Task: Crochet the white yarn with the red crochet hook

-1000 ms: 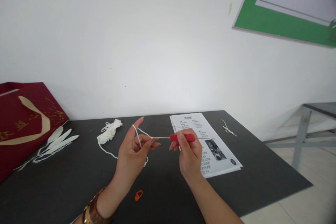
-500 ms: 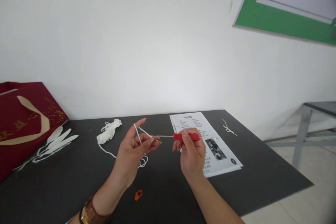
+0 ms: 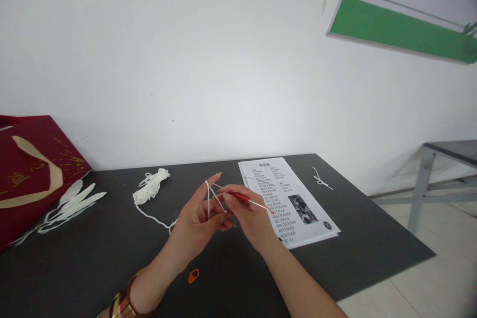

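Observation:
My left hand [image 3: 199, 218] is raised over the black table [image 3: 93, 253], its forefinger up with white yarn [image 3: 207, 198] looped over it and the other fingers pinched on the strand. My right hand [image 3: 250, 216] is closed on a red-handled crochet hook [image 3: 244, 198]. The hook's metal tip points left into the loop by my left forefinger. Both hands touch at the middle of the view. The yarn trails left across the table to a small white skein [image 3: 151, 186].
A printed instruction sheet [image 3: 288, 203] lies right of my hands, with a knotted yarn scrap [image 3: 320, 179] beyond it. An orange stitch marker [image 3: 193, 276] sits near the front. White feather-like pieces [image 3: 70, 201] and a red gift bag [image 3: 30, 169] are at the left. Another table [image 3: 447, 159] stands at the right.
My right hand has moved left and turned the hook, so its tip now sits in the loop at my left forefinger. The hands have closed together. The view shifted slightly right.

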`<state>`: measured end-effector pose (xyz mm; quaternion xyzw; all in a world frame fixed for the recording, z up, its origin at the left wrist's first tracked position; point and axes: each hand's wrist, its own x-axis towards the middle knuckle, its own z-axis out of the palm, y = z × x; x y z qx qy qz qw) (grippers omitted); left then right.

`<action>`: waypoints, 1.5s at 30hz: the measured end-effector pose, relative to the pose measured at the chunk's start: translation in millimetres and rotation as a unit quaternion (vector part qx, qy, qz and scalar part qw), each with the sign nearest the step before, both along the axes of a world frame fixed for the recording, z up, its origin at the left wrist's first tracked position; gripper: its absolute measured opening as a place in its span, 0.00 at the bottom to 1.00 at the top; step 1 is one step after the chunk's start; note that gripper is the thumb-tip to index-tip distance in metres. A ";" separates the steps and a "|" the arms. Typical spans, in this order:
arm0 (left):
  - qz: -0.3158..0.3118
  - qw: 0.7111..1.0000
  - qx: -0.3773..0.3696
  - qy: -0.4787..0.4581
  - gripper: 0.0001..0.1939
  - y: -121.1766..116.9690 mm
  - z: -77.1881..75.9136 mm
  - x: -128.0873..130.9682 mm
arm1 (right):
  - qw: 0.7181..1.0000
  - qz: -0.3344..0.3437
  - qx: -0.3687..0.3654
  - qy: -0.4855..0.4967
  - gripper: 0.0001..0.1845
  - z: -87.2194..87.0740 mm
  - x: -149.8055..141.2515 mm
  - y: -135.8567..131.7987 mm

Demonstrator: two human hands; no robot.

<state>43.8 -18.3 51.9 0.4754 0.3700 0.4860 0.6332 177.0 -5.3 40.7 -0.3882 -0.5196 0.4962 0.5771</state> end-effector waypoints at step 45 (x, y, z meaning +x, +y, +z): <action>0.182 0.982 0.040 -0.012 0.39 7.1 2.3 -5.7 | 0.980 -0.097 0.171 -0.023 0.12 -3.7 6.5 -11.6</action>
